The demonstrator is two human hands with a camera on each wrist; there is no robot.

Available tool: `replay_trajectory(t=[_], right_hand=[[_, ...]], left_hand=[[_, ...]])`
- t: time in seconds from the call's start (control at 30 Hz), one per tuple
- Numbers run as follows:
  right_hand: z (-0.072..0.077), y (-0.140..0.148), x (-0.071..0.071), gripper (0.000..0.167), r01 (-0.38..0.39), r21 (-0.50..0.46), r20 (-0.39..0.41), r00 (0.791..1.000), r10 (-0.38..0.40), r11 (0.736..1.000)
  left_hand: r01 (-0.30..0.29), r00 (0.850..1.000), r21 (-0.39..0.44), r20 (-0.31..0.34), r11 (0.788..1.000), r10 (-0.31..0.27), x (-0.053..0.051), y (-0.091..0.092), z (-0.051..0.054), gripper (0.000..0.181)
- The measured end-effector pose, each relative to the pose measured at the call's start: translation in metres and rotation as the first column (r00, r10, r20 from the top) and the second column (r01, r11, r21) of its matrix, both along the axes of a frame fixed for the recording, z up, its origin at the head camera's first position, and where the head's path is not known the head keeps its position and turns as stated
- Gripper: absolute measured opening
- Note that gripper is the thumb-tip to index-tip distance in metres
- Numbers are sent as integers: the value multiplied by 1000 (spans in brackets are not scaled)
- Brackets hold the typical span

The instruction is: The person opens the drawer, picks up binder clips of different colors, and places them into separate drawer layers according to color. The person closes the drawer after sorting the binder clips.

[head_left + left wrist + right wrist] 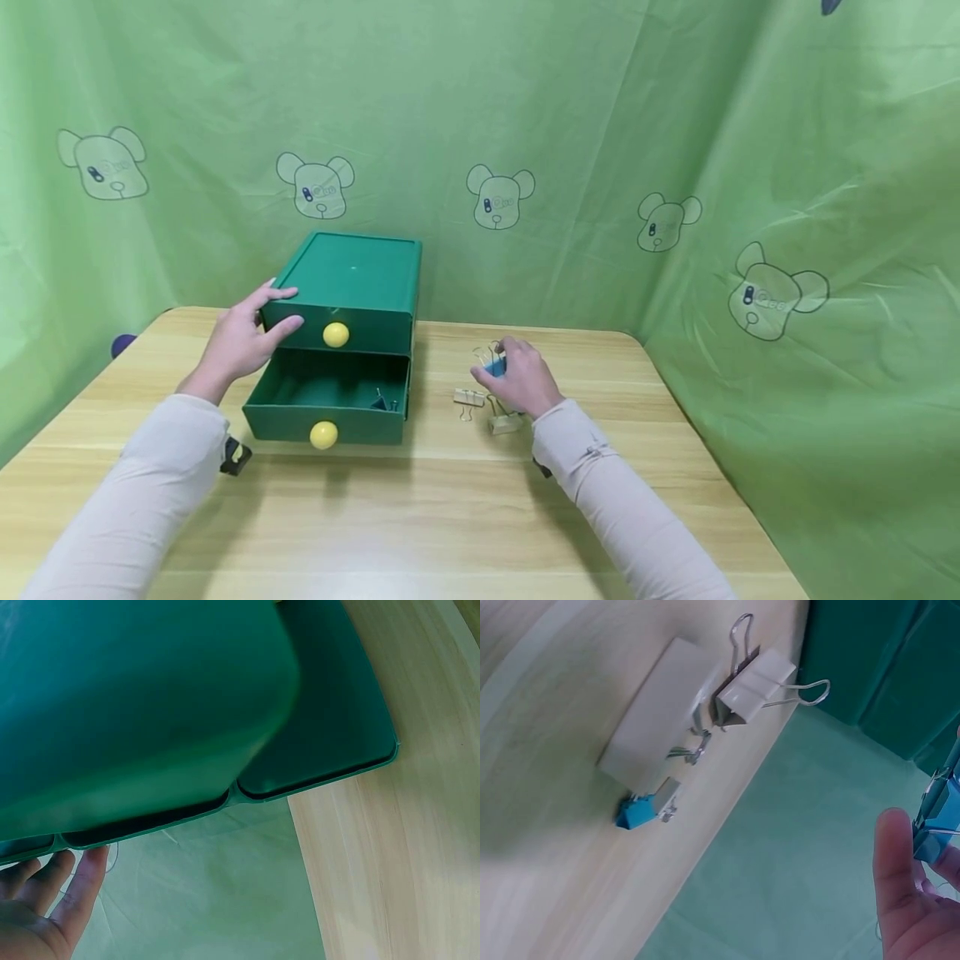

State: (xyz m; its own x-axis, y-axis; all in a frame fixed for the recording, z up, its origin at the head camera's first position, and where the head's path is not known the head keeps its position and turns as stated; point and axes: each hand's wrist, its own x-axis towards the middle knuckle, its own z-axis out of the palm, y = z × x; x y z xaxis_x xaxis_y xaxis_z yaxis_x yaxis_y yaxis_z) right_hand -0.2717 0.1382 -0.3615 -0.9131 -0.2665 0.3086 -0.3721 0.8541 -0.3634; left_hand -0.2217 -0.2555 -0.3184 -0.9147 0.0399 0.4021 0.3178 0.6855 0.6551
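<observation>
My left hand (238, 343) rests on the left front corner of a green two-drawer box (352, 271). Its thumb lies along the upper drawer's front, and in the left wrist view nearly straight fingers (84, 889) touch the box's edge. Pulled out below is the lower drawer (281, 423), with dark binder clips (380, 403) at its right side. Over the table, right of the box, my right hand (527, 379) pinches a blue binder clip (937, 817) between thumb and fingers. Pale binder clips (468, 397) lie beneath that hand, the larger one (506, 424) nearer me.
Another small blue binder clip (635, 812) lies beside a small pale one (665, 795) on the wooden table (360, 533). The upper drawer, with its yellow knob (336, 335), is closed. A green curtain (570, 100) printed with bear heads hangs behind and at the sides.
</observation>
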Motion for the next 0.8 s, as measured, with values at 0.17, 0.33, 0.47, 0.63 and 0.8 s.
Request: replay_trajectory(t=[0.17, 0.33, 0.47, 0.63, 0.8], right_hand=[[4, -4, 5, 57, -16, -16, -8, 1000, 16, 1000], [9, -9, 10, 58, -35, -14, -36, 999, 35, 999], [12, -13, 12, 56, -53, -10, -53, 997, 52, 999], [16, -17, 16, 56, -64, -11, -54, 997, 63, 998], [20, -22, 20, 56, -73, -5, -65, 995, 73, 997]], left_hand=[[-2, 1000, -2, 13, 1000, 2, 0, 0, 0, 55], [-4, 1000, -5, 13, 1000, 5, 0, 0, 0, 55], [-6, 1000, -8, 8, 1000, 6, 0, 0, 0, 55], [-9, 1000, -6, 16, 1000, 9, 1, 0, 0, 55], [-11, 1000, -6, 20, 1000, 11, 1, 0, 1, 55]])
